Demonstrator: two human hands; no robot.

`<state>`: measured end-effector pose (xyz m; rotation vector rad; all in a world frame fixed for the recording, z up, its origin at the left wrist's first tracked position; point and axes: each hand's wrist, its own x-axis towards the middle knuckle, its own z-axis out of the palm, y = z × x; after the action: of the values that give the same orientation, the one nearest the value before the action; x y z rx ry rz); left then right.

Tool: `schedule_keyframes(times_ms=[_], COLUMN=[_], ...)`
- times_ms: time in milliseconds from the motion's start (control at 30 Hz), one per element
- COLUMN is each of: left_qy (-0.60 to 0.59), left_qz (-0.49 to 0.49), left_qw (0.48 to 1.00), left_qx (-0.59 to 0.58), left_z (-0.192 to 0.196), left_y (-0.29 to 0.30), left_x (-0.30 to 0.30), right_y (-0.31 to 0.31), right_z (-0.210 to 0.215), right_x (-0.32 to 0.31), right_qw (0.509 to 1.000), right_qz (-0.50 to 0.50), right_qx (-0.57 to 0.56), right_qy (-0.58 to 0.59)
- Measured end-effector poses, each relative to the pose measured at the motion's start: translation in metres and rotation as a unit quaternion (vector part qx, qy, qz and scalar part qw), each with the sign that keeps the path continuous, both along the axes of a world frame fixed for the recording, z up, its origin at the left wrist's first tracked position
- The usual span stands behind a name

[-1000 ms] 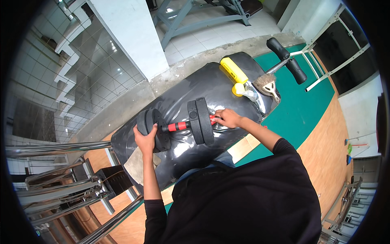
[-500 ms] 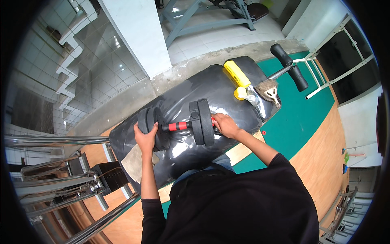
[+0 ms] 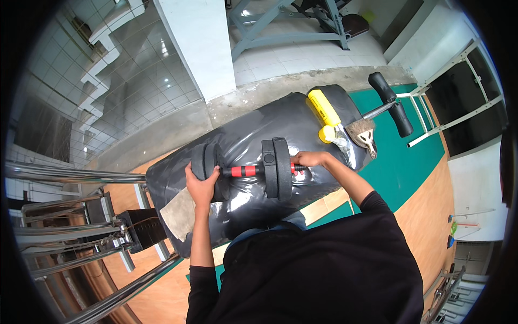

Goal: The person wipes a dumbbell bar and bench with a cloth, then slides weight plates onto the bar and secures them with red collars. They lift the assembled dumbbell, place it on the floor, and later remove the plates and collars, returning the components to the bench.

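A dumbbell with a red-and-black handle [image 3: 241,171] lies across a big black punching bag [image 3: 253,129] on the floor. My left hand [image 3: 202,186] grips the black weight plates [image 3: 206,161] at its left end. My right hand [image 3: 308,160] is closed around the bar's right end, just beside the pair of black plates [image 3: 277,168] there. Both forearms in black sleeves reach in from below.
A yellow-handled scraper [image 3: 327,115] and a small brush [image 3: 365,133] lie on the bag's right end. A black-padded metal bar [image 3: 392,103] rests on the green mat. A steel machine frame [image 3: 81,232] stands at the left; a white pillar [image 3: 197,43] rises behind.
Both hands stay on the dumbbell. My right hand has shifted slightly along the bar's right end, and the view has moved a little.
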<state>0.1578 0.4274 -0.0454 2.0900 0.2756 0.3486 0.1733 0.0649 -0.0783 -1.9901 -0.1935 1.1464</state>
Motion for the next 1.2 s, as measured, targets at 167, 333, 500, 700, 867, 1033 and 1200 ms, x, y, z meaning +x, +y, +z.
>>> schedule_keyframes(times_ms=[167,333,500,700,867,1033,1200], left_qy=[-0.003,-0.009,0.02,0.011,0.014,0.017,-0.047], left_qz=[0.012,0.022,0.0,0.045,0.04,0.025,0.033], left_qw=[1.0,0.999,1.0,0.994,0.995,0.996,0.997], left_qx=[0.008,0.025,0.01,0.095,0.087,0.079,0.049], left_z=[0.003,-0.001,0.0,0.015,0.008,0.0,-0.001], left_y=[-0.003,-0.001,-0.002,0.002,0.016,0.025,0.021], left_x=[-0.001,0.0,0.014,0.012,0.007,0.006,0.001], right_y=[0.0,0.005,-0.003,0.016,0.034,0.046,0.047], right_z=[0.004,0.014,-0.005,-0.011,-0.035,-0.05,-0.056], right_x=[0.022,0.031,0.028,-0.023,-0.051,-0.059,-0.065], right_qw=[0.994,0.994,0.999,0.932,0.887,0.826,0.788], right_qz=[0.067,0.029,-0.007,-0.183,-0.362,-0.448,-0.486], right_qx=[0.017,0.018,0.004,-0.1,-0.029,0.005,-0.031], right_qy=[0.08,0.1,0.053,-0.295,-0.286,-0.341,-0.377])
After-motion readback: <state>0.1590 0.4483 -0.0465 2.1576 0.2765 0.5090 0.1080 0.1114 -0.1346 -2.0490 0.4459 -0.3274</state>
